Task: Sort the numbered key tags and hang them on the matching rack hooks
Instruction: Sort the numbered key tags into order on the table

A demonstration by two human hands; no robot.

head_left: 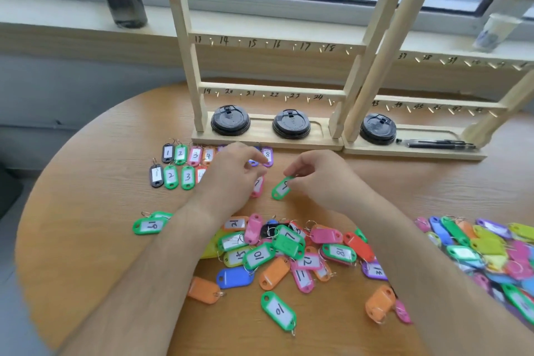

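sorted rows (179,165): at 10 o'clock on the table (86,182), two lines of tags in number order, so each number is easy to find
left hand (231,179): fingers bent over a pink tag (257,186), tips touching it, I think to slide it into its row
right hand (320,179): thumb and finger pinch the top of a green tag (281,188)
pile (289,248): at 6 o'clock, not sorted yet
rack (268,46): at 12 o'clock, hooks bare

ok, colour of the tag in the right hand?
Green tag with a white label, pinched in the right hand; head view.
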